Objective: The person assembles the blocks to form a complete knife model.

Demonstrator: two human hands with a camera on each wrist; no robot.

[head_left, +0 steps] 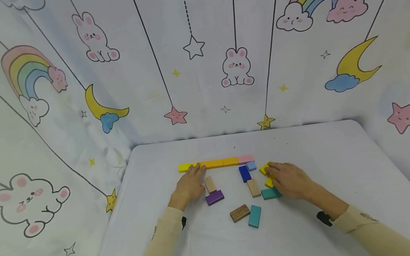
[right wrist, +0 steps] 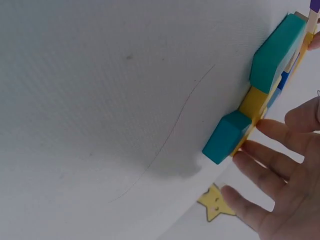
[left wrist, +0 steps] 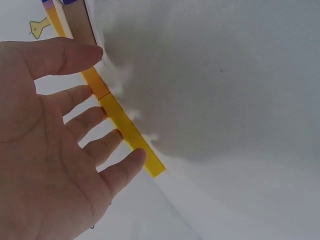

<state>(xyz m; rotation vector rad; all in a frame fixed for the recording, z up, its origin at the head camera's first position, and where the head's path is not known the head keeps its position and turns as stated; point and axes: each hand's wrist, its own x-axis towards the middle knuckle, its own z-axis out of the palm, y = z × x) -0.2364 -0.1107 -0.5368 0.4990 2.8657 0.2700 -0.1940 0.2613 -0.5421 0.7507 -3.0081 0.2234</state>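
Note:
A straight row of blocks runs along the back: a yellow block [head_left: 186, 167] at its left end, orange blocks [head_left: 218, 163], then a pink block [head_left: 246, 158]. My left hand [head_left: 189, 187] reaches this row from the front, its fingertips along the edge of the yellow and orange pieces. In the left wrist view the thumb [left wrist: 75, 56] stays apart from the fingers. Two yellow blocks [head_left: 269, 183] lie by my right hand [head_left: 290, 180], which partly covers them. Its extended fingers [right wrist: 280, 135] touch yellow in the right wrist view, beside teal blocks [right wrist: 227, 137].
In front of the row lie a light wood block [head_left: 210, 184], a purple block [head_left: 215, 197], a dark blue block [head_left: 244, 174], a small light blue block [head_left: 251, 166] and another wood block [head_left: 253, 187]. Nearer are a brown block [head_left: 239, 213] and a teal block [head_left: 254, 216]. A patterned curtain [head_left: 136, 89] hangs behind.

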